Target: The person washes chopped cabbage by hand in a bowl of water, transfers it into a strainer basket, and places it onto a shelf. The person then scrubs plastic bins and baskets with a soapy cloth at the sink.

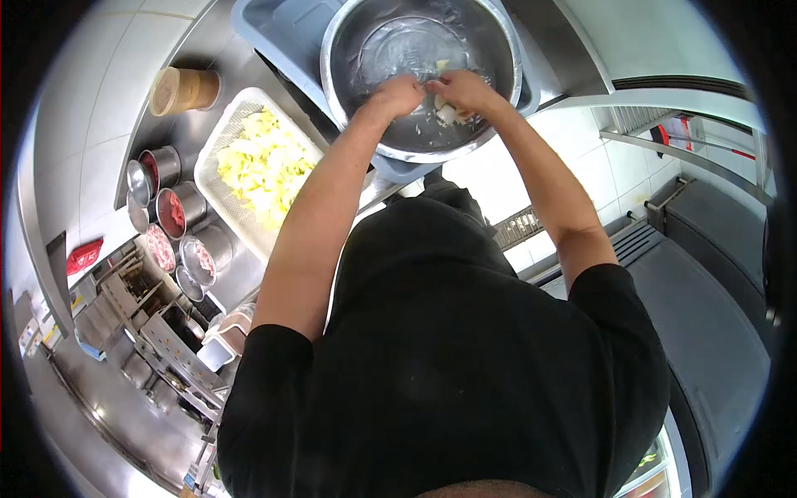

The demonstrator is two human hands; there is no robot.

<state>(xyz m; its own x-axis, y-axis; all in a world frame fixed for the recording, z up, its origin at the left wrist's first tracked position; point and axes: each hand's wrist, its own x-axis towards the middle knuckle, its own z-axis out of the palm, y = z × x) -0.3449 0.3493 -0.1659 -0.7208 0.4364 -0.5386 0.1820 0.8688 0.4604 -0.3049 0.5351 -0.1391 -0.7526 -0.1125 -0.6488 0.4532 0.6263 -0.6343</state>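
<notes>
Both hands are inside a large round metal bowl [505, 58] that holds clear water. My left hand [403, 95] is closed near the bowl's middle, its fingertips pointing toward the other hand. My right hand [462, 90] is closed too, thumb and fingers pinched together. The fingertips almost meet, and whatever sits between them is too small to make out. Pale vegetable pieces [448, 114] lie in the bowl just below my right hand, with small white bits scattered around them.
The bowl rests over a blue-grey plastic tub [282, 37]. At left, a white perforated basket [209, 153] holds chopped yellow-green vegetables [264, 162]. Beyond it stand several metal pots [195, 203] with red and pink meat and a brown lidded tub [187, 90]. Dark grey-topped equipment [706, 274] is at right.
</notes>
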